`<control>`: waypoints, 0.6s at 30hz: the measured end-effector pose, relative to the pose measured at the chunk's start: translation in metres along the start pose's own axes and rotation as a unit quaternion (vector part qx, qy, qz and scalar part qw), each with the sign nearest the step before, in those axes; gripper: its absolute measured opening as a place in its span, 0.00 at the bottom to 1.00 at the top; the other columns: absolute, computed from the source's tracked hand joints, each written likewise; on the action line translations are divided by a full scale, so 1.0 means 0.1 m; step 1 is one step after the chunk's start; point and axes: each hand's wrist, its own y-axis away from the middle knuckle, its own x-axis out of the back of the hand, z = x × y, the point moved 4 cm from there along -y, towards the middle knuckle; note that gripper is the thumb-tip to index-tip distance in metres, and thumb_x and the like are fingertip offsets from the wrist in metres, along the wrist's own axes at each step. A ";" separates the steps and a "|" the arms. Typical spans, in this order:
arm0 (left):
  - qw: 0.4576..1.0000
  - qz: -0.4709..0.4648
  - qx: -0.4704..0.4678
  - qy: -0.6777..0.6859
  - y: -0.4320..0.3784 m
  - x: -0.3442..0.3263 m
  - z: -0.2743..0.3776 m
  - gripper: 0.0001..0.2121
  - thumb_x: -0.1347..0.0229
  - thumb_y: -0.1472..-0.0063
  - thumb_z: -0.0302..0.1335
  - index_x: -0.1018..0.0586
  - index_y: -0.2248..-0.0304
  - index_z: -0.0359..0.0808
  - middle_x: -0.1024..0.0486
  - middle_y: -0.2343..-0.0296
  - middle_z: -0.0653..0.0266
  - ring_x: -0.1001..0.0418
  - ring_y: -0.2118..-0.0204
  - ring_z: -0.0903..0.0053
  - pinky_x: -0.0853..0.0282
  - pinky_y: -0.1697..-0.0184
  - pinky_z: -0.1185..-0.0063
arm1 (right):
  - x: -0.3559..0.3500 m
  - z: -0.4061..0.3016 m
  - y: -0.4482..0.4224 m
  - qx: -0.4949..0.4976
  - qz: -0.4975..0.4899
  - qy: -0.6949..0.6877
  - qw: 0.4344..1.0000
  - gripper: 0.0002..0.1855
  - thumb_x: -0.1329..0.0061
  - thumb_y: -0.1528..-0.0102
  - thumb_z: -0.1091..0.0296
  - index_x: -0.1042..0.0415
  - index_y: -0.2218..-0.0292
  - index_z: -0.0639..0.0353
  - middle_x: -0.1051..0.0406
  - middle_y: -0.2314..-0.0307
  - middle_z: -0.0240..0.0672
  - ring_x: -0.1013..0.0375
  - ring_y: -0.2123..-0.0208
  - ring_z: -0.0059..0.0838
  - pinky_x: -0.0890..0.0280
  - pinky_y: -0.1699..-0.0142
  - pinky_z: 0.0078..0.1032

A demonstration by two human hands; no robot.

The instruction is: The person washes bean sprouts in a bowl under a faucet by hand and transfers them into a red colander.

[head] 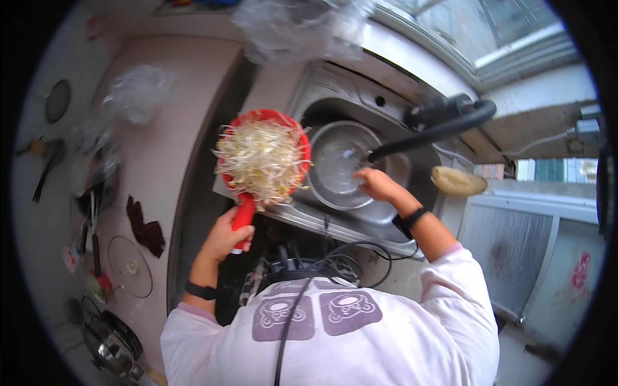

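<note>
My left hand (226, 235) grips the handle of a red strainer (303, 144), holding it up left of the sink. A tall heap of bean sprouts (260, 157) fills it, and some strands hang over the rim. Inside the stainless steel sink (397, 212) sits a round metal basin (324, 195) with what looks like water in it. My right hand (376, 184) is over the basin's right side, its fingers bent and partly spread, near the end of the black faucet spout (425, 136). I see nothing held in it.
A loofah-like sponge (458, 181) lies right of the sink. Clear plastic bags (304, 29) are at the back. On the left counter (159, 169) are a dark cloth (145, 227), a glass lid (130, 270) and a pot (111, 352). A black cable (289, 318) runs down my front.
</note>
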 end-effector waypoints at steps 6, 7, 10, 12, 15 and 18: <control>1.000 0.013 0.022 -0.015 0.11 0.02 0.12 0.19 0.44 0.47 0.26 0.33 0.57 0.32 0.30 0.80 0.63 0.32 0.85 0.78 0.34 0.81 0.82 | -0.52 0.58 -0.27 -0.037 -0.009 0.270 0.962 0.18 0.54 0.50 0.71 0.28 0.55 0.55 0.35 0.50 0.41 0.30 0.54 0.47 0.33 0.52 0.38; 0.999 0.021 0.022 -0.008 0.15 0.03 0.10 0.19 0.43 0.47 0.27 0.33 0.56 0.32 0.31 0.80 0.63 0.32 0.85 0.78 0.34 0.81 0.82 | -0.37 0.45 -0.31 -0.014 0.131 0.267 0.955 0.17 0.54 0.50 0.72 0.28 0.56 0.54 0.33 0.53 0.43 0.29 0.57 0.48 0.33 0.54 0.37; 0.999 0.032 0.027 0.004 0.19 0.07 0.09 0.22 0.42 0.47 0.28 0.34 0.53 0.32 0.31 0.80 0.63 0.33 0.85 0.79 0.34 0.81 0.83 | 0.02 0.41 -0.34 -0.077 0.225 0.139 0.961 0.14 0.52 0.51 0.71 0.25 0.60 0.52 0.30 0.56 0.44 0.28 0.59 0.48 0.33 0.57 0.38; 0.999 0.032 0.028 0.004 0.21 0.08 0.08 0.23 0.42 0.47 0.29 0.34 0.53 0.32 0.31 0.81 0.64 0.33 0.85 0.80 0.34 0.81 0.83 | 0.16 0.40 -0.26 -0.155 0.181 0.017 0.971 0.12 0.51 0.51 0.69 0.22 0.63 0.50 0.29 0.56 0.42 0.27 0.58 0.47 0.32 0.58 0.38; 0.999 0.039 0.027 0.016 0.24 0.08 0.08 0.24 0.41 0.47 0.29 0.34 0.52 0.32 0.31 0.81 0.64 0.33 0.86 0.80 0.34 0.81 0.84 | 0.31 0.30 -0.14 -0.142 0.217 0.015 0.966 0.10 0.52 0.51 0.70 0.22 0.66 0.51 0.27 0.62 0.45 0.28 0.59 0.47 0.32 0.58 0.39; 0.998 0.042 0.033 0.019 0.24 0.05 0.11 0.25 0.41 0.48 0.30 0.34 0.52 0.33 0.31 0.81 0.64 0.33 0.86 0.80 0.35 0.81 0.84 | 0.00 0.56 -0.30 -0.051 0.213 0.056 0.974 0.09 0.53 0.50 0.68 0.23 0.66 0.54 0.26 0.65 0.47 0.28 0.58 0.49 0.33 0.58 0.39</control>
